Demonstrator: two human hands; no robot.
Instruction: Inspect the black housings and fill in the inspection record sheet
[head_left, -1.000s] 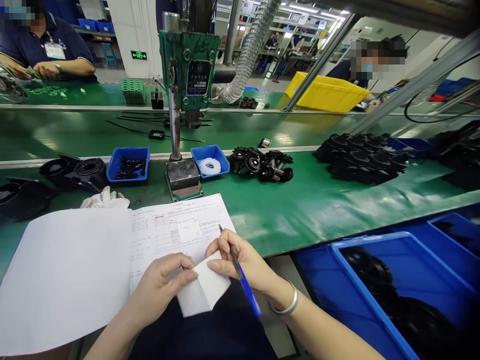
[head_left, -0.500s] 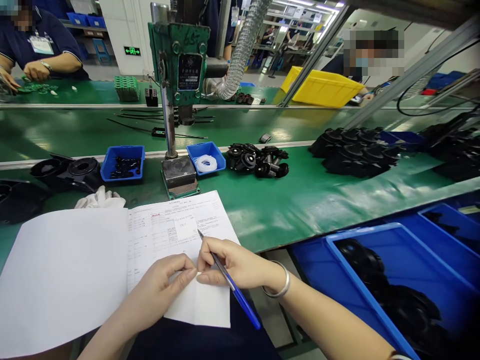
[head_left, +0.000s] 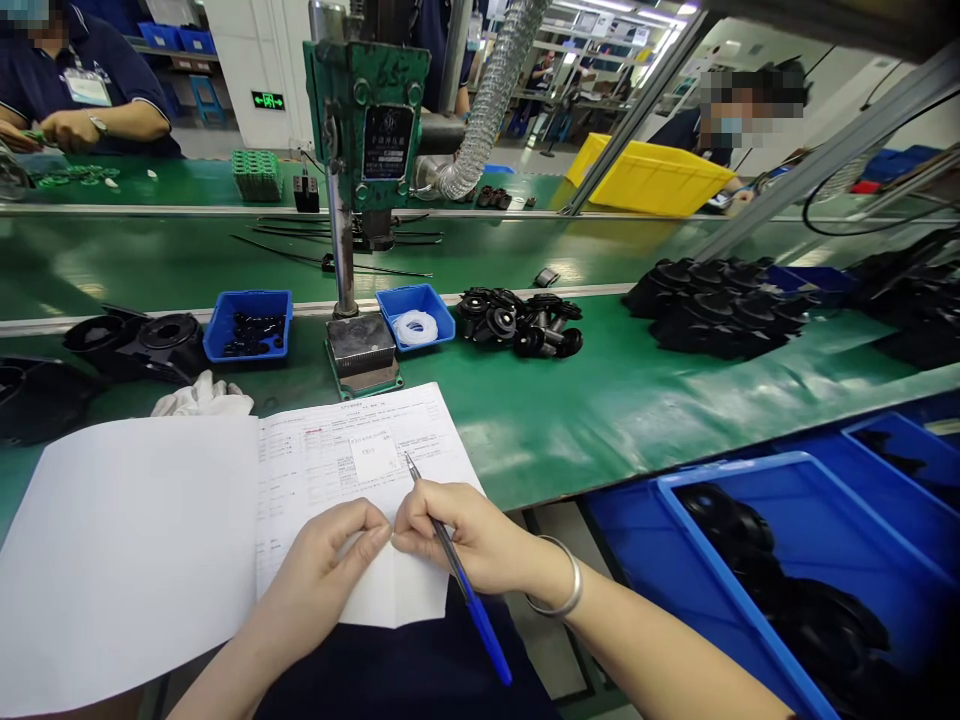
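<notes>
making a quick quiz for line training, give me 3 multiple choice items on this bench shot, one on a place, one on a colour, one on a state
1. Where does the blue tray of white rings sit?
A. right of the press base
B. on the yellow bin
C. on the paper form

2. What colour is the pen barrel?
A. red
B. blue
C. green

3. How is the right hand holding the pen?
A. pen lies loose on the bench
B. gripped, tip on the paper form
C. capped in a pocket

Answers: 1 A, it stands beside the press base. 2 B, the barrel shows blue. 3 B, the tip meets the paper form, while the left hand pinches the sheet's edge.
</notes>
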